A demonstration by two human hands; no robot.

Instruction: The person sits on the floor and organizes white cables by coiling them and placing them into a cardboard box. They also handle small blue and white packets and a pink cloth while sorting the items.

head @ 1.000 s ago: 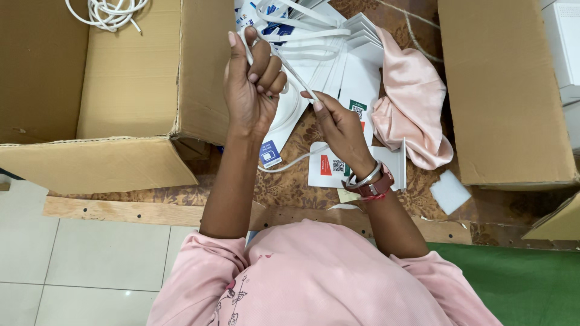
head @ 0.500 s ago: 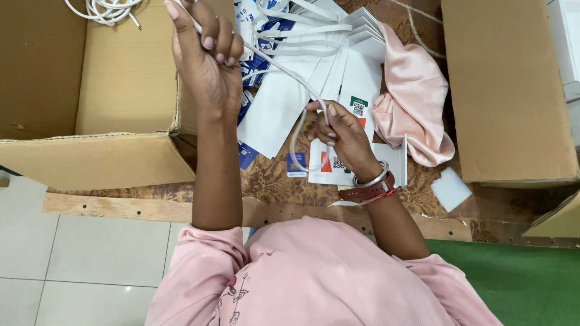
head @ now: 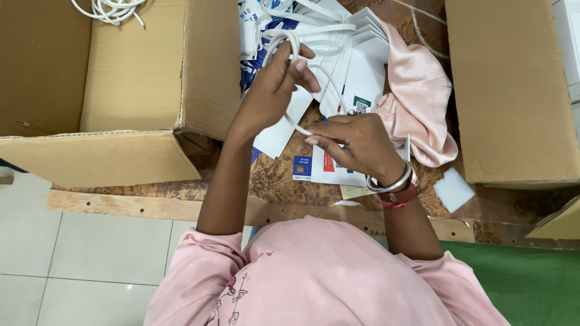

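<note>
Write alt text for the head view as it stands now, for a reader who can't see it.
A person's left hand and right hand hold a white cable looped between them above a pile of white paper packets. An open cardboard box lies to the left with more cable inside; a pink cloth lies to the right.

Open cardboard box w/ coiled white cables, pink satin cloth, white packaging sleeves, 2nd cardboard box.

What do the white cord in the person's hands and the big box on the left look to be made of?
White cord: likely plastic or rubber sheathing, smooth and slightly glossy, since it bends into soft loops between the left hand and right hand. Big box: brown corrugated cardboard, matte, with visible ribbing on its folded flaps.
</note>
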